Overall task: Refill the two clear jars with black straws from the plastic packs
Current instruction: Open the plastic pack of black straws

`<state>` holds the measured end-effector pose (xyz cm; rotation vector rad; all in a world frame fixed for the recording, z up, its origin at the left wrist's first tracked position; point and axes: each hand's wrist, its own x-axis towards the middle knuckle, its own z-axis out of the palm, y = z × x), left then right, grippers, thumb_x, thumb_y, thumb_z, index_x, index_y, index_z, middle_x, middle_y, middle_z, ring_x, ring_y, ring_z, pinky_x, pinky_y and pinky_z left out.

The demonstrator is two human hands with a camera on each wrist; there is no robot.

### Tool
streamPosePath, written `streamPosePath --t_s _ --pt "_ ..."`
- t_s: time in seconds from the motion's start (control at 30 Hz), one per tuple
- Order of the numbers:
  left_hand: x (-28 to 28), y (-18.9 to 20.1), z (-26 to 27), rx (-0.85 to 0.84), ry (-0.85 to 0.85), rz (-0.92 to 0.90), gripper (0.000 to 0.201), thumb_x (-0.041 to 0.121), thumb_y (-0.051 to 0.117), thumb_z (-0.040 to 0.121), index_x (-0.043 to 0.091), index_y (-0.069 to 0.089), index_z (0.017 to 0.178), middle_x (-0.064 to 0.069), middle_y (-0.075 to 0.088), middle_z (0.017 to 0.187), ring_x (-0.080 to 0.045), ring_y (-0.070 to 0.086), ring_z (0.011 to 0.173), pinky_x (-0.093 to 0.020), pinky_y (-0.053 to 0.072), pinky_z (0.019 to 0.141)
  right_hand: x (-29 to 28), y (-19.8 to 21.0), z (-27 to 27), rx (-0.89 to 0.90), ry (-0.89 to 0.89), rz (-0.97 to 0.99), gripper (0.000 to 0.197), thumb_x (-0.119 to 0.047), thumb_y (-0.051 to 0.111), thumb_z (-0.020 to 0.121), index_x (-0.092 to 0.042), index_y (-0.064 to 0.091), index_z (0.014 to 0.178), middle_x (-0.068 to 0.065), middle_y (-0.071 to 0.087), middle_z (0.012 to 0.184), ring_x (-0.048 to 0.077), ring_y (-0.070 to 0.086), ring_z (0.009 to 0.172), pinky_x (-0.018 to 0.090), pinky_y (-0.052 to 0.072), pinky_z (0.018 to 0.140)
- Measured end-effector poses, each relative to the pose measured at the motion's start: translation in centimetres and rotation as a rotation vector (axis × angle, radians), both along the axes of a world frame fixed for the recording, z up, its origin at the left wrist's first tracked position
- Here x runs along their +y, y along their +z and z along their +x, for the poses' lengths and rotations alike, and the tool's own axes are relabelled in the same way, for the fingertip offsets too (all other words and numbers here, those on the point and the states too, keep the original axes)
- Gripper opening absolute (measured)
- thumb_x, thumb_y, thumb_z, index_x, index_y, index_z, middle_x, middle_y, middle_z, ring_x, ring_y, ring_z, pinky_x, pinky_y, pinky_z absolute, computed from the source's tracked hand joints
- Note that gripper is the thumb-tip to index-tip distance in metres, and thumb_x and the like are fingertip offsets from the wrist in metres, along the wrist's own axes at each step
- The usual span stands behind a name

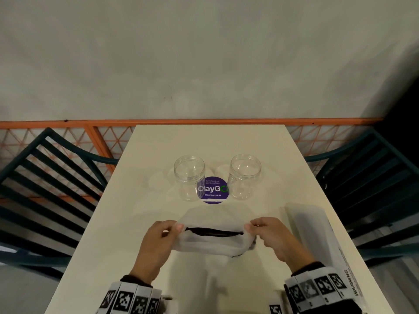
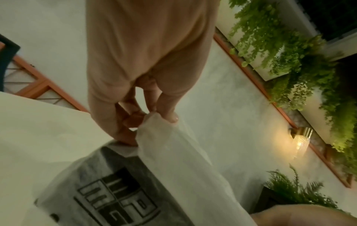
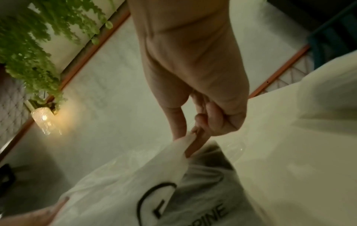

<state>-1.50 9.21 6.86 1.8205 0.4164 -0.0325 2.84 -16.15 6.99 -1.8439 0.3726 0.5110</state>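
A translucent plastic pack (image 1: 210, 242) is held upright over the table's near middle, its top pulled open into a slit where black straws (image 1: 214, 232) show. My left hand (image 1: 169, 228) pinches the pack's left top edge (image 2: 152, 120). My right hand (image 1: 254, 226) pinches the right top edge (image 3: 190, 136). Two clear jars stand open and empty beyond the pack, the left jar (image 1: 190, 176) and the right jar (image 1: 244, 175). A second plastic pack (image 1: 317, 232) lies flat along the table's right side.
A round purple sticker (image 1: 212, 190) lies between the jars on the cream table (image 1: 158, 155). Dark slatted chairs stand to the left (image 1: 52, 177) and right (image 1: 371, 177). A grey wall with an orange rail (image 1: 204, 122) backs the table.
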Motion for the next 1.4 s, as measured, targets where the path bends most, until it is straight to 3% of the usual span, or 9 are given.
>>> streamPosePath --t_s 0.17,0.33,0.53,0.67,0.8,0.97,1.1,1.3,1.4 --pt "0.7 -0.7 0.0 -0.048 0.079 0.155 0.007 0.016 0.062 0.085 0.012 0.068 0.086 -0.001 0.066 0.085 -0.020 0.059 0.082 -0.011 0.042 0.053 -0.3 -0.2 1.1 0.271 -0.226 0.583 0.022 -0.003 0.050 0.092 -0.014 0.050 0.073 -0.002 0.042 0.054 0.005 0.031 0.032 0.015 0.022 0.029" --pt "-0.1 -1.8 -0.6 0.054 0.044 0.380 0.016 0.019 0.055 0.088 0.011 0.059 0.075 0.002 0.058 0.069 -0.010 0.050 0.065 -0.012 0.035 0.049 -0.3 0.2 1.0 0.338 -0.211 0.784 0.027 0.002 0.037 0.093 -0.010 0.046 0.070 0.000 0.045 0.048 0.008 0.032 0.034 0.018 0.028 0.033" --pt "0.3 -1.1 0.2 0.069 0.104 0.287 0.018 0.009 0.048 0.090 0.008 0.053 0.073 -0.006 0.055 0.072 -0.017 0.047 0.064 -0.014 0.035 0.046 -0.1 -0.6 0.6 0.299 -0.134 0.665 0.027 -0.007 0.047 0.087 -0.011 0.041 0.062 0.003 0.034 0.054 0.009 0.029 0.039 0.019 0.028 0.038" --pt "1.5 -0.6 0.9 0.109 0.184 -0.112 0.006 0.004 0.052 0.089 0.006 0.057 0.092 -0.008 0.056 0.074 -0.023 0.049 0.072 -0.026 0.036 0.058 -0.9 -0.5 0.3 0.259 0.007 0.554 0.019 -0.020 0.052 0.093 -0.018 0.045 0.074 -0.001 0.040 0.061 0.009 0.029 0.047 0.021 0.028 0.049" --pt "2.0 0.2 1.2 0.174 0.193 -0.439 0.024 0.006 0.054 0.089 0.012 0.046 0.110 -0.005 0.053 0.073 -0.014 0.045 0.064 -0.024 0.034 0.060 -0.7 -0.9 0.3 0.222 0.092 0.422 0.009 -0.015 0.050 0.094 -0.019 0.043 0.090 0.000 0.039 0.067 0.011 0.029 0.054 0.022 0.029 0.052" --pt "2.5 0.5 1.0 0.204 0.108 -0.758 0.022 0.004 0.052 0.084 0.017 0.041 0.070 0.007 0.052 0.048 -0.004 0.040 0.037 -0.015 0.028 0.036 -1.3 -1.4 1.3 0.363 -0.112 0.576 0.031 -0.005 0.058 0.082 -0.017 0.037 0.063 -0.002 0.051 0.053 0.009 0.029 0.041 0.021 0.033 0.044" --pt "2.7 -0.4 0.4 0.238 -0.014 -0.741 0.017 0.017 0.062 0.071 0.014 0.046 0.068 0.002 0.037 0.061 -0.005 0.036 0.045 -0.017 0.029 0.039 -2.2 -0.8 1.7 0.428 -0.143 0.643 0.017 -0.004 0.060 0.068 -0.012 0.050 0.056 -0.001 0.050 0.051 0.009 0.027 0.038 0.018 0.031 0.040" --pt "1.6 -0.7 0.4 0.253 -0.086 -0.530 0.049 0.010 0.070 0.056 0.017 0.040 0.093 -0.003 0.057 0.078 -0.014 0.045 0.064 -0.024 0.033 0.054 -2.7 -0.8 1.1 0.426 -0.128 0.635 0.016 -0.010 0.053 0.085 -0.012 0.052 0.070 0.002 0.056 0.059 0.008 0.031 0.040 0.018 0.033 0.043" --pt "1.2 -1.5 0.5 0.323 -0.056 -0.342 0.055 0.015 0.069 0.052 0.018 0.042 0.100 -0.010 0.054 0.093 -0.019 0.046 0.075 -0.027 0.033 0.059 -2.1 -0.2 0.7 0.226 0.030 0.307 0.024 -0.003 0.058 0.082 -0.019 0.042 0.074 0.006 0.051 0.077 0.014 0.035 0.058 0.022 0.030 0.050"
